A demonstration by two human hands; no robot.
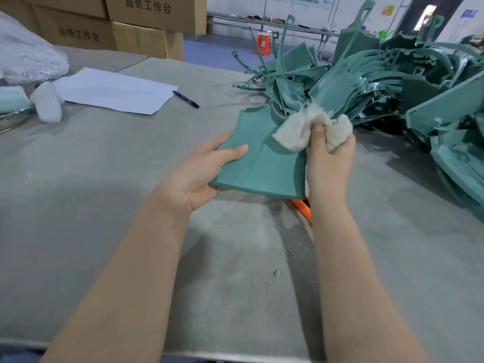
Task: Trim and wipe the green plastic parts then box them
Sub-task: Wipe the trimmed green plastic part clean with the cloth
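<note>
Hands at mid-table, both bare, forearms reaching in from the near edge. Left hand [207, 169] grips a flat green plastic part [262, 158] by its left edge, thumb pressed on the top face, fingers curled underneath; the part is lifted clear of the grey table covering [104, 192] and tilted toward the person. Right hand [330, 161] is closed around a wad of off-white cloth [309, 127], thumb up against it, and the cloth lies pressed on the upper right area of the held part. Orange tool [305, 205] on the table, mostly hidden under the part and the right wrist; kind cannot be made out. Large tangled pile of green parts [392, 82] at the right and far right of the table, several thin strips sticking upward. Far left: white sheet of paper [115, 90] with a black marker [186, 99] just beside its right corner, and a small white plastic bottle [48, 103] near the sheet's left side. Cardboard boxes [146, 24] stacked beyond the far edge, printed characters on their faces. Orange stool [262, 44] on the blue floor behind.
</note>
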